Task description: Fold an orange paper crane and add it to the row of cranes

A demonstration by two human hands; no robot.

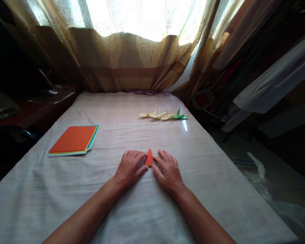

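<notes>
A small folded piece of orange paper [148,158] lies on the cloth between my hands, narrow and tapering toward its far end. At its left edge, the index finger and thumb of my left hand [132,166] hold it against the surface. My right hand [168,169] rests on the cloth just right of the paper, fingers spread, index fingertip and thumb close to its right edge. Whether those right fingertips touch the paper is hard to see.
To the left is a stack of coloured square paper [73,139], orange on top. Several pale yellow folded paper cranes [156,115] and a green paper crane [179,115] stand farther back. A white cloth [112,210] covers the table; curtains [122,57] hang behind.
</notes>
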